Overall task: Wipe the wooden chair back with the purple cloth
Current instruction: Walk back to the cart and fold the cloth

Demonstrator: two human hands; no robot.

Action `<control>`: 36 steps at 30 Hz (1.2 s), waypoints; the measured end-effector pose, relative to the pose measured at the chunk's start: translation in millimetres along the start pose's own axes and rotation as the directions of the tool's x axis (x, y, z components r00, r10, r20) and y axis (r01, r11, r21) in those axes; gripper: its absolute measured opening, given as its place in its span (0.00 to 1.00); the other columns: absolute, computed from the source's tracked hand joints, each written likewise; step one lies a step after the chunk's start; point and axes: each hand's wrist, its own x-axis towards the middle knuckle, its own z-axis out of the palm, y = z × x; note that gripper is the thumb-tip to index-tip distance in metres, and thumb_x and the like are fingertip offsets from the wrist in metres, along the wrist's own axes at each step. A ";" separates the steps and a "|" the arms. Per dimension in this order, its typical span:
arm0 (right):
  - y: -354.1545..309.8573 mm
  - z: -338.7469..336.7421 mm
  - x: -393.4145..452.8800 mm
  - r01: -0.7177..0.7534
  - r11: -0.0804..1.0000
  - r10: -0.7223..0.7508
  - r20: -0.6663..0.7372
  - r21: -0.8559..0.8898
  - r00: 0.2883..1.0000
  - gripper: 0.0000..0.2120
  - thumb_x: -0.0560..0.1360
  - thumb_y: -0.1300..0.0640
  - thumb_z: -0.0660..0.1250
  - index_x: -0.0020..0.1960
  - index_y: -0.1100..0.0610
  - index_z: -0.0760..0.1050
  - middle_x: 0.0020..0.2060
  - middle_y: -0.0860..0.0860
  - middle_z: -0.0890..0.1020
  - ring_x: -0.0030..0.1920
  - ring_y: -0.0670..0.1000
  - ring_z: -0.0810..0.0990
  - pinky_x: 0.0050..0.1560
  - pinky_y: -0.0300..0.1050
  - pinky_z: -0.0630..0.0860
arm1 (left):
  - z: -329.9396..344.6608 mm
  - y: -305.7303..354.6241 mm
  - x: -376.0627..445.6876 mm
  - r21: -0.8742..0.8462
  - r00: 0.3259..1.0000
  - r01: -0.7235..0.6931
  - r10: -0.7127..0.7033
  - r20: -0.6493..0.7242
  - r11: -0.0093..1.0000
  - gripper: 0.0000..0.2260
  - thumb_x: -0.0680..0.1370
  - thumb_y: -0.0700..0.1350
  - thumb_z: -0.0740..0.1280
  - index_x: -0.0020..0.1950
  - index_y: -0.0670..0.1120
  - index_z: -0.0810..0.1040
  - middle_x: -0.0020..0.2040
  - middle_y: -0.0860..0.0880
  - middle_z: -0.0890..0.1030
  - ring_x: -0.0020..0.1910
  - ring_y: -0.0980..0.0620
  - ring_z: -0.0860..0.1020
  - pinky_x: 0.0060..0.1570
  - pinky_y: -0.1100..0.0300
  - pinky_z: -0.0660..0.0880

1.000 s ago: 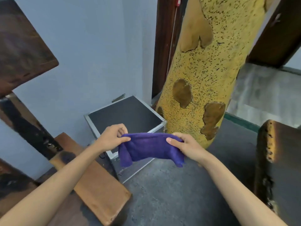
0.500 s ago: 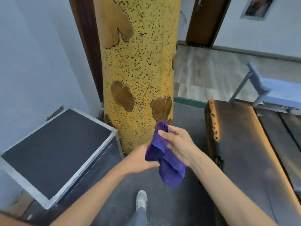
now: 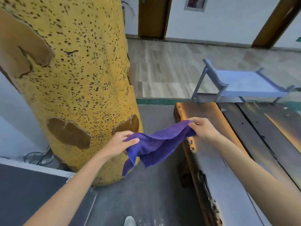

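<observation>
Head view shows both hands out in front, stretching the purple cloth (image 3: 156, 144) between them in mid-air. The left hand (image 3: 118, 144) pinches one end, thumb on top and fingers curled beneath; the right hand (image 3: 203, 128) pinches the other end, held higher and further right. The cloth sags between them, with a loose corner hanging below the left hand, and it touches nothing else.

Just under the right hand runs the end of a long dark wooden piece (image 3: 211, 160) with a worn orange edge. Whether this is the chair back or only a bench surface cannot be told from here, and no clear chair back shows.

The likely risks: the cloth is spread thin rather than folded, so a wipe may bunch it or let an end slip from a light pinch. The wood's rough, pitted edge could snag the fibres. Wiping the wrong piece is also possible, since the target is not plain.

A fat yellow speckled column (image 3: 78, 87) stands close beside the left hand and would crowd a sweep to that side. A dark metal-edged case (image 3: 29, 193) sits at lower left, cables (image 3: 37, 158) lie behind it, a pale blue folding chair (image 3: 241, 84) stands well beyond, and a shoe toe (image 3: 129, 221) shows at bottom.
</observation>
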 end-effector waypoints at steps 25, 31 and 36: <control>43.6 -139.6 311.6 -0.353 0.511 0.511 0.053 0.784 0.858 0.04 0.77 0.63 0.72 0.44 0.60 0.81 0.23 0.49 0.70 0.23 0.43 0.71 0.33 0.36 0.81 | 165.1 119.1 459.3 0.109 0.999 0.006 -0.011 0.044 0.994 0.23 0.82 0.49 0.66 0.39 0.29 0.74 0.33 0.43 0.71 0.35 0.52 0.68 0.37 0.56 0.64; 12.3 -140.3 390.7 -0.219 0.720 0.377 -0.106 0.659 0.920 0.05 0.77 0.59 0.74 0.49 0.61 0.86 0.32 0.54 0.82 0.29 0.45 0.78 0.35 0.37 0.80 | 186.3 157.2 533.8 0.284 0.970 -0.217 0.175 0.167 0.934 0.19 0.84 0.42 0.62 0.39 0.30 0.75 0.33 0.40 0.73 0.35 0.50 0.68 0.38 0.50 0.65; -0.6 -143.5 452.4 -0.193 0.790 0.364 -0.193 0.582 0.911 0.09 0.77 0.58 0.75 0.56 0.60 0.83 0.44 0.57 0.89 0.36 0.45 0.85 0.42 0.43 0.82 | 176.0 166.3 600.1 0.298 0.953 -0.213 0.131 0.274 0.930 0.16 0.84 0.40 0.60 0.39 0.33 0.75 0.37 0.44 0.73 0.37 0.50 0.71 0.42 0.48 0.66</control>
